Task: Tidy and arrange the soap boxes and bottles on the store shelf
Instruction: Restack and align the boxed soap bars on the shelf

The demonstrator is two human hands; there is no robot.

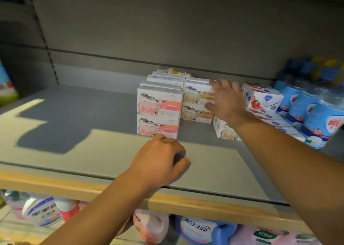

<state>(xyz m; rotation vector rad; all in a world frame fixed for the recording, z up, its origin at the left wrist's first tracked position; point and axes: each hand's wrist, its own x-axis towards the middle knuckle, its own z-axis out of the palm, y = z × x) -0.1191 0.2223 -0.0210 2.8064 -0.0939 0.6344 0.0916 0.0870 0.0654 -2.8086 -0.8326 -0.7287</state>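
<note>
- Grey shelf (pixel 78 133) runs across the middle of the frame, with a pale wood-coloured front edge (pixel 55 181) low in the picture.
- Pink-label soap boxes (pixel 159 112), printed with a sheep, sit stacked two high just right of centre; further boxes of the same kind stand behind them.
- Yellow-label soap boxes (pixel 197 103), also two high, stand just beside the pink stack on its right, set slightly further back.
- Right hand (pixel 226 101), right of centre, reaches over the yellow-label stack with fingers spread and straight; fingertips touch the front of the upper box. Nothing gripped.
- A single white box (pixel 226 131) lies under the right wrist, partly hidden by the forearm.
- Red-and-white soap boxes (pixel 264 98) are piled at an angle further right, the top one tilted.
- Blue wrapped multipack (pixel 314 118) at the right edge, touching the red-and-white pile.
- Left hand (pixel 162 162), lower centre, rests on the shelf in front of the pink stack, fingers curled under; cannot tell whether it holds anything.
- Lower shelf at the bottom of the frame: blurred bottles (pixel 202 230), blue, pink and white.
</note>
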